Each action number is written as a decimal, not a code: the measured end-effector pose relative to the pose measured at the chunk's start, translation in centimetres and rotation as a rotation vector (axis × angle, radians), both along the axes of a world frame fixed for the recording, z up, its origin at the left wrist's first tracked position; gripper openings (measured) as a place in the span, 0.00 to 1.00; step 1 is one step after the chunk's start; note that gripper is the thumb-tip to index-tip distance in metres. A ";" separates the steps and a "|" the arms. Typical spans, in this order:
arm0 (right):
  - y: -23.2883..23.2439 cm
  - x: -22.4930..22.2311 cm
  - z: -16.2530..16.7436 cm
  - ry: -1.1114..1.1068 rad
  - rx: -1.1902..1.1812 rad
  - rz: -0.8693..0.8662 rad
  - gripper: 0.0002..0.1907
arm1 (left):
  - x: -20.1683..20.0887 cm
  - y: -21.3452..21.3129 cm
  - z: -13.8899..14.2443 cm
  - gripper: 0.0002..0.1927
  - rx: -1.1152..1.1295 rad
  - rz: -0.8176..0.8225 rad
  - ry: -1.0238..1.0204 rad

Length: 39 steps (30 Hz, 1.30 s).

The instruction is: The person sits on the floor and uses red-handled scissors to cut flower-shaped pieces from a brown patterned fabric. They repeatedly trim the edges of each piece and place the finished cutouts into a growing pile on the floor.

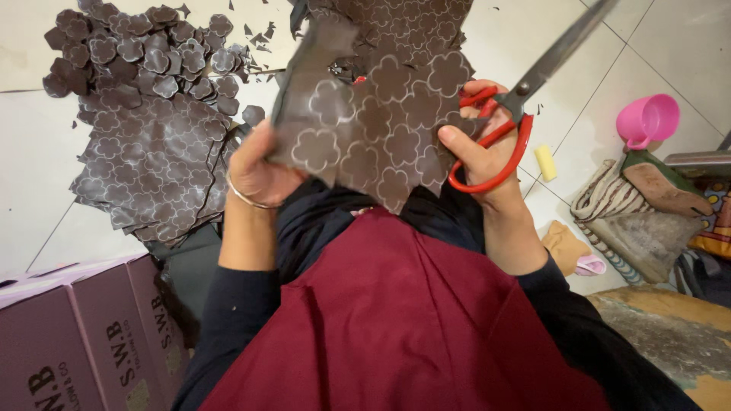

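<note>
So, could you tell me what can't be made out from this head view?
- Scissors: blade tips cut off by the top edge.
- Left hand: fingertips hidden behind the brown patterned sheet.
- Right hand: fingers partly hidden by the red handles.
- Purple boxes: cut off by the bottom-left edges.

Pale tiled floor (pixel 655 53), purple cardboard boxes (pixel 76 335) at one side.

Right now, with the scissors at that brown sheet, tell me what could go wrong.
1. The left hand grips the brown sheet close to the cutting line, so the blades of the red-handled scissors in the right hand could nick the fingers.
2. The sheet sags unsupported in the air; a cut may wander across a flower outline.
3. The cut flower pieces lie loose on the floor and could scatter.
</note>
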State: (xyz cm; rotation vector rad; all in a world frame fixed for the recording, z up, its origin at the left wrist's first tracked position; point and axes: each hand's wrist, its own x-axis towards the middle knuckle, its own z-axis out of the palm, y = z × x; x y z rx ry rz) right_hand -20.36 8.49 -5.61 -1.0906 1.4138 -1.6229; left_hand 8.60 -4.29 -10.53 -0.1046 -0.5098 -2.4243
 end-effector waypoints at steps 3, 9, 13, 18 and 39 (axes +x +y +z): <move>0.3 0.8 0.3 -0.070 -0.043 -0.006 0.30 | -0.9 1.4 -0.9 0.48 -0.026 -0.062 0.202; 0.4 2.2 -0.2 0.078 -0.126 -0.036 0.32 | -4.4 4.3 0.1 0.50 -0.542 -0.043 -0.336; 0.1 1.9 0.2 0.108 -0.145 -0.013 0.31 | -5.3 4.9 1.2 0.38 -0.384 0.120 -0.587; -0.1 0.6 1.7 0.183 -0.107 -0.008 0.32 | -4.4 4.4 1.2 0.25 -0.082 -0.012 -0.466; 5.2 -1.4 -0.3 0.086 0.273 0.434 0.43 | -6.6 5.4 6.2 0.16 -0.324 0.573 -0.809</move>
